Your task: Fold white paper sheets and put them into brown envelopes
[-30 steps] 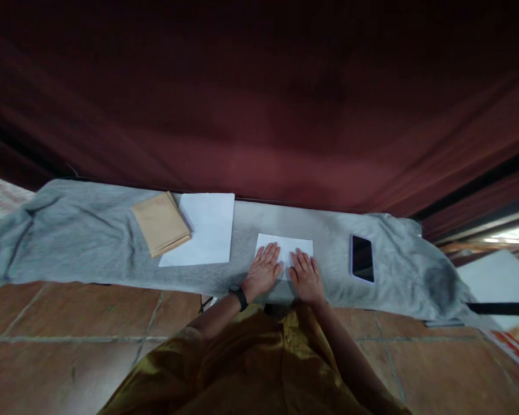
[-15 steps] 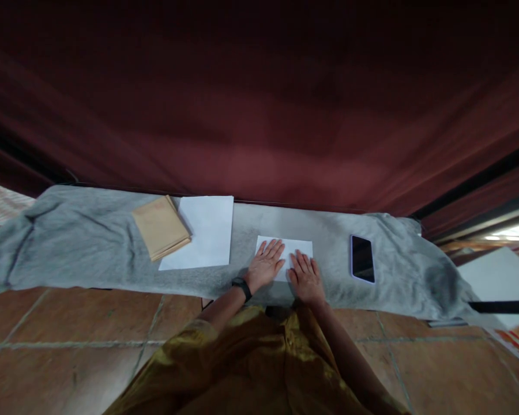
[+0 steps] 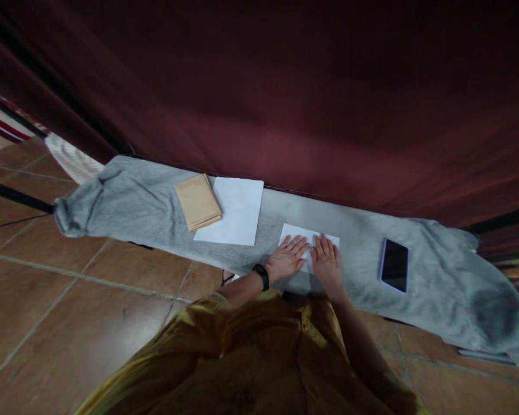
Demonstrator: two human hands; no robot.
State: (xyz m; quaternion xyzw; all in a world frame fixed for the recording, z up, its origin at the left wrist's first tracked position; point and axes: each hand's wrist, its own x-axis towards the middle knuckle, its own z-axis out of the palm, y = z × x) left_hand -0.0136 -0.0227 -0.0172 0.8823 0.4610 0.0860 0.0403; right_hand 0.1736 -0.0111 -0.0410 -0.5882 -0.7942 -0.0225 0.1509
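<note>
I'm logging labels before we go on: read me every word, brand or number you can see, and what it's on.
No readable text anywhere.
Brown paper stack: none visible.
Larger white paper: none visible.
White paper under both hands: none on the uncovered parts.
Phone: dark screen, nothing legible.
Black wristband on the left wrist: too small to tell.

Both hands [image 3: 305, 260] press flat on the small white paper [image 3: 308, 242].

No readable text or labels anywhere.
</note>
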